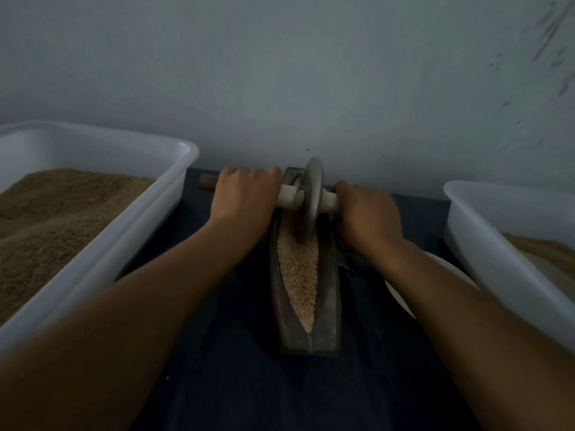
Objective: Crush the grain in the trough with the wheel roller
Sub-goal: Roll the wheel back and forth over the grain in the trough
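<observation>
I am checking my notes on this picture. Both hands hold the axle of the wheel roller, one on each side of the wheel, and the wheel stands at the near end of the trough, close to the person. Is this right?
Not quite. In the head view the wheel roller stands at the far end of the trough, near the wall, not the near end. The rest holds: the left hand and right hand grip the axle on either side of the wheel.

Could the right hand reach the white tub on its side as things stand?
Probably yes. The right hand grips the roller's handle, and only dark cloth lies between it and the tub, but it must let go first.
</observation>
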### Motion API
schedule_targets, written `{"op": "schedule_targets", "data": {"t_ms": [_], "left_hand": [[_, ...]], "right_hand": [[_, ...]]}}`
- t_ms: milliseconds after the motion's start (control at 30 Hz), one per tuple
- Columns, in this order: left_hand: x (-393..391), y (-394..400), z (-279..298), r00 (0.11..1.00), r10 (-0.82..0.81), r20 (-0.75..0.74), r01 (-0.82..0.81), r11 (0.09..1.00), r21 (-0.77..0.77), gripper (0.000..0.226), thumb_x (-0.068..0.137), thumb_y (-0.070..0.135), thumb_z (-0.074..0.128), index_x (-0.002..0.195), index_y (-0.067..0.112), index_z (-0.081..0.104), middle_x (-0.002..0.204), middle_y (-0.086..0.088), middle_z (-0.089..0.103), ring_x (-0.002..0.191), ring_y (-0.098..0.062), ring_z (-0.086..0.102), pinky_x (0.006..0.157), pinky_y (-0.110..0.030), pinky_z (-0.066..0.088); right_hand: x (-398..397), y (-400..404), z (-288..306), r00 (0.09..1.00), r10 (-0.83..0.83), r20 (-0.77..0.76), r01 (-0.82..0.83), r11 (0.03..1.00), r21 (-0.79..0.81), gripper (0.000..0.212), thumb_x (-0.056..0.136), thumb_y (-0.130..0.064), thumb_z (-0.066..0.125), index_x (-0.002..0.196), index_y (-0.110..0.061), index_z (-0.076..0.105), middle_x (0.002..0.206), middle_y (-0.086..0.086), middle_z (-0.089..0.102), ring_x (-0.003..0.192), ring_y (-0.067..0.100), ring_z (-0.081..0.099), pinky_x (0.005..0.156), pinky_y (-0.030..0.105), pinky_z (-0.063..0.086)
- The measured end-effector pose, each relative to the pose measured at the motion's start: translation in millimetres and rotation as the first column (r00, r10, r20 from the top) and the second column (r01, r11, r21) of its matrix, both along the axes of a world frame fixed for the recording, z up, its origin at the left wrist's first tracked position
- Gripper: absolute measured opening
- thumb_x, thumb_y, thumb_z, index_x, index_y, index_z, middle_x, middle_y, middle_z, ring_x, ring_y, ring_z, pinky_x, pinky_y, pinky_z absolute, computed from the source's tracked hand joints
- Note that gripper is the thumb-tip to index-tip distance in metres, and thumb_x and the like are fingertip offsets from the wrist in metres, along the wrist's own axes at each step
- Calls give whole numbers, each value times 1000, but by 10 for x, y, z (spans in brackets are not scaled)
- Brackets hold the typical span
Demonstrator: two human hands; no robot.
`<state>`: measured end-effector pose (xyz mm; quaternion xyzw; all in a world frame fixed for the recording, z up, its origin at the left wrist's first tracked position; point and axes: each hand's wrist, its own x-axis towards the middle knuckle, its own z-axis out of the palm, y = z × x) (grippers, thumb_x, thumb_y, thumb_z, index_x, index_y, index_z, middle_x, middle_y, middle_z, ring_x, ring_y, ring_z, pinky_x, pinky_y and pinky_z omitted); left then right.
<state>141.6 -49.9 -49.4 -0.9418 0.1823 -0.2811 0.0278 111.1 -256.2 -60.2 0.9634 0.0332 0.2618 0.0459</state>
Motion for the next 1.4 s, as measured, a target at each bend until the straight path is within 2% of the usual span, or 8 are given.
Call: {"op": "schedule_targets", "data": {"t_ms": [200,400,567,733,900,1033,1267,1400], "left_hand": [[-299,129,-152,997,-72,16,73,997,-33,27,80,25,70,97,21,49,88,-1,64,78,-23,60,80,-35,41],[-675,287,-218,990,-137,23,139,983,-121,35,71,20,78,99,19,59,90,-2,66,81,-23,61,79,-36,45],[-1007,390,-143,978,-210,23,210,962,-172,39,70,17,78,105,18,62,97,-1,67,89,-23,62,86,-38,47],[-1144,391,-67,967,-250,44,254,959,-125,48,68,14,79,112,14,61,107,-5,67,98,-26,62,94,-41,46],[-989,354,-145,980,-198,11,198,977,-81,51,71,18,78,118,14,57,111,-6,65,100,-26,61,95,-41,44],[-752,311,-217,990,-141,-13,139,988,-71,45,75,23,76,114,18,53,105,-2,63,93,-22,60,87,-37,44],[-202,113,-110,997,-55,-46,52,996,-66,39,84,25,68,117,22,48,112,-3,61,102,-24,60,92,-38,42],[-56,52,-46,995,-35,-93,28,997,-75,33,85,24,67,111,21,48,108,-5,60,100,-27,59,88,-40,42]], "right_hand": [[-372,64,-97,996,55,77,-54,998,-11,7,84,-16,63,84,-17,56,75,3,57,67,26,51,61,33,19],[-803,147,-82,988,117,98,-118,993,2,24,86,-15,65,110,-16,64,95,5,63,86,27,57,79,39,38],[-1167,199,-66,991,126,45,-125,992,-22,45,89,-23,67,131,-14,56,119,9,63,108,29,59,97,45,43],[-1335,157,-101,993,116,11,-116,993,-22,60,80,-21,76,134,-8,54,119,14,62,106,32,60,93,46,47],[-1129,172,-99,993,116,32,-115,992,-51,39,87,-18,65,125,-9,58,108,11,63,97,30,59,89,44,44],[-823,162,-84,997,74,37,-71,995,-73,25,91,-17,56,116,-14,59,101,5,61,91,26,56,85,41,39],[-326,115,16,999,-15,-36,13,997,-79,17,87,-24,61,100,-18,53,94,3,62,84,27,58,65,34,25],[-117,75,82,997,-24,-68,21,998,-53,19,87,-26,64,99,-17,54,93,4,65,81,27,61,60,32,26]]}}
